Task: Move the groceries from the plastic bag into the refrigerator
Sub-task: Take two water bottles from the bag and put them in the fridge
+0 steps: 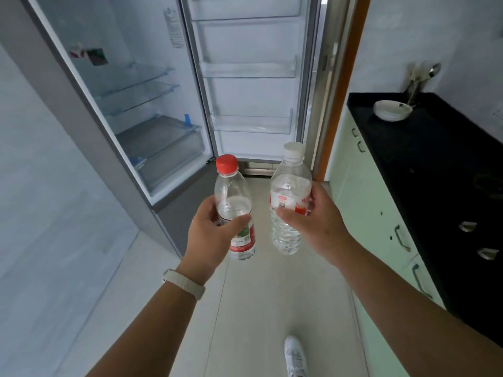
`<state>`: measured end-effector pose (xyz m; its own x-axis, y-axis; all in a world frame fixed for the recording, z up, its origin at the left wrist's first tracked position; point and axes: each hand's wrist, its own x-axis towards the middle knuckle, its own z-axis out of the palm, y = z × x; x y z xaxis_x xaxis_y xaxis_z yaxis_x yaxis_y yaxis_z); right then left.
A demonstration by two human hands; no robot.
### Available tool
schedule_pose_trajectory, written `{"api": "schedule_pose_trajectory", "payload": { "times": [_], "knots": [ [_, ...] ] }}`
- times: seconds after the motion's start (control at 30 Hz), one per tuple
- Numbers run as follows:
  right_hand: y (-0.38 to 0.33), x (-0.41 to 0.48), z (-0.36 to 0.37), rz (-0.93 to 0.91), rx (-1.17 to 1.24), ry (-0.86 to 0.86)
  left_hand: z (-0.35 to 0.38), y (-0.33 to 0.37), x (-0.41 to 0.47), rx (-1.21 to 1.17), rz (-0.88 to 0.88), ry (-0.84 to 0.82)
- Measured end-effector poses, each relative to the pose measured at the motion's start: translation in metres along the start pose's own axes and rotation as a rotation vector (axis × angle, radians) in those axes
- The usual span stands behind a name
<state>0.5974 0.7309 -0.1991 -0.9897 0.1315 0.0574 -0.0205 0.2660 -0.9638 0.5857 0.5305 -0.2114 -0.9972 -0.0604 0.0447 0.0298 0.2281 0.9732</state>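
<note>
- The left grip (pixel 212 235) is wrapped round the middle of a red-capped bottle (pixel 231 186), held upright before the open refrigerator (pixel 152 148).
- The right grip (pixel 315 224) clasps a white-capped bottle (pixel 291 183) at its label, just beside the first.
- Thin plastic, likely light and easily dented; the fuller white-capped one should weigh more.
- Mid-body holds look secure.

Quick tally off my feed: I count two water bottles, a red-capped bottle (pixel 231 186) and a white-capped bottle (pixel 291 180), one in each of two hands, left hand (pixel 209 235) and right hand (pixel 318 227). One refrigerator (pixel 81 118), three door bins (pixel 249 70) I can make out, one bowl (pixel 392 110) on the bench (pixel 435 164), one wristband (pixel 183 284), one shoe (pixel 295 355).
</note>
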Motion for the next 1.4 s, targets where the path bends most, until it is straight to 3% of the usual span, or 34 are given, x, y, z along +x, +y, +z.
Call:
{"api": "schedule_pose_trajectory", "payload": {
  "times": [0.33, 0.6, 0.83, 1.4],
  "knots": [
    [0.020, 0.152, -0.046, -0.040, 0.030, -0.060, 0.070, 0.032, 0.121, -0.014, 0.018, 0.122],
    [0.027, 0.226, -0.038, -0.058, 0.055, -0.135, 0.063, 0.039, 0.177, 0.003, 0.051, 0.182],
    [0.023, 0.285, 0.008, -0.069, 0.035, -0.197, 0.032, 0.014, 0.227, 0.027, 0.002, 0.271],
    [-0.027, 0.465, 0.184, -0.077, -0.051, -0.202, -0.105, -0.031, 0.441, 0.023, -0.021, 0.262]
  ]
}}
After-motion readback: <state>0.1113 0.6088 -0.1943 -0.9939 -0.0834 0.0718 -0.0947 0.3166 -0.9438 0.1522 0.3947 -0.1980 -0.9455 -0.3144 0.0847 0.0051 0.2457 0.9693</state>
